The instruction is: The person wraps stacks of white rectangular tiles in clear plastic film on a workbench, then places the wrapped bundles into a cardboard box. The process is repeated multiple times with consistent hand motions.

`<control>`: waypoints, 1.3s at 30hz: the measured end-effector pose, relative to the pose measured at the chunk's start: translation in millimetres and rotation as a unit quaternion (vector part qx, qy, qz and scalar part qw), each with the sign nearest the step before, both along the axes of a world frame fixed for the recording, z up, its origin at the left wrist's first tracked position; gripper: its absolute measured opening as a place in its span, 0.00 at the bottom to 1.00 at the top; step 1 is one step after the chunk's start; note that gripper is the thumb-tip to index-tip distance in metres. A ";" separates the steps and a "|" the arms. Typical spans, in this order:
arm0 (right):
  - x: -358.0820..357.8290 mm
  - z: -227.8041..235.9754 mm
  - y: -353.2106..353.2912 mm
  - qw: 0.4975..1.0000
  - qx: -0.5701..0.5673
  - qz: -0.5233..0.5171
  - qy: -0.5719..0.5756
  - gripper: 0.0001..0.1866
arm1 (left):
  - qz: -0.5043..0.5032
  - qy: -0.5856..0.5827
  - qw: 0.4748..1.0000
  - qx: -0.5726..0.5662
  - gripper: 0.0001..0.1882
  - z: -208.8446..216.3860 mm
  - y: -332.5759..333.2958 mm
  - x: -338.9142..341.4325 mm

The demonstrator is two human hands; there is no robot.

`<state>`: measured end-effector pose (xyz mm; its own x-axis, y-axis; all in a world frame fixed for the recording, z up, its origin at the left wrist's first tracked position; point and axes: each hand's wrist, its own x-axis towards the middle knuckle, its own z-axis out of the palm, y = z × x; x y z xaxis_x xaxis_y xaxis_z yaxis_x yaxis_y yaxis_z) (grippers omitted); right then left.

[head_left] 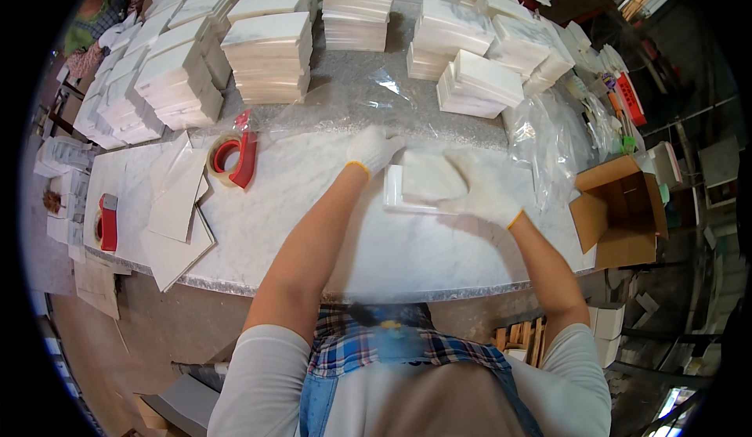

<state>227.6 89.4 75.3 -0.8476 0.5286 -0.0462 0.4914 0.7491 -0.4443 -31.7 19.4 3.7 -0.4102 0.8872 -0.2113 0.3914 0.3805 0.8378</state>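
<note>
White marble-look tiles [427,177] lie in a small stack on the pale marble worktop. My right hand [482,190], in a white knit glove, grips the stack from its right side, thumb along the near edge and fingers toward the far edge. At the far left corner of the stack is my left hand [374,149], gloved too, with its fingers curled. What they pinch, if anything, is hidden. Clear plastic film [352,100] spreads over the table just beyond my left hand.
A red tape dispenser [246,155] and white sheets [176,202] lie to the left, with another red dispenser [108,222] farther out. Tall tile stacks [270,57] line the back. At right are crumpled plastic [544,139] and an open cardboard box [619,210].
</note>
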 end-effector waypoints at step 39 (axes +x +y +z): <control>-49.5 27.2 32.8 0.726 -0.396 -0.220 0.518 0.20 | 0.014 -0.260 0.907 0.332 0.12 170.5 -4.4 36.5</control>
